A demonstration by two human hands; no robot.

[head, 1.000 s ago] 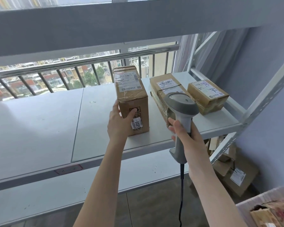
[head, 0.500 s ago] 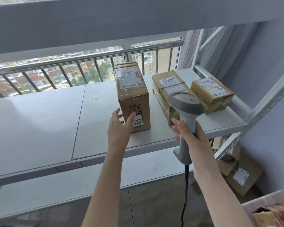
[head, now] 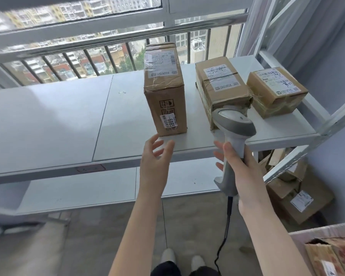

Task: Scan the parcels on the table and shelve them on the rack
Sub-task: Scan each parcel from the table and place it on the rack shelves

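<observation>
Our left grip (head: 154,160) is spread wide and holds nothing, its fingers loose. It hovers just short of the lower front edge of the tall cardboard parcel (head: 165,96), near it but not touching. That parcel stands on the white rack shelf (head: 48,120), straight ahead of the left grip and a little above it. Its numbered sticker faces us and its length runs back toward the window railing (head: 100,42). The middle parcel (head: 219,84) and the small parcel (head: 275,86) lie to its right on the same shelf. Our right grip (head: 245,172) is wrapped round the handle of the barcode scanner (head: 233,124), whose head is raised in front of the middle parcel. We judge the tall parcel shelved. What we take for the table (head: 317,231) shows at the low right with a carton (head: 331,255) on it, on the right grip's side, yet only the left is free to reach across.
</observation>
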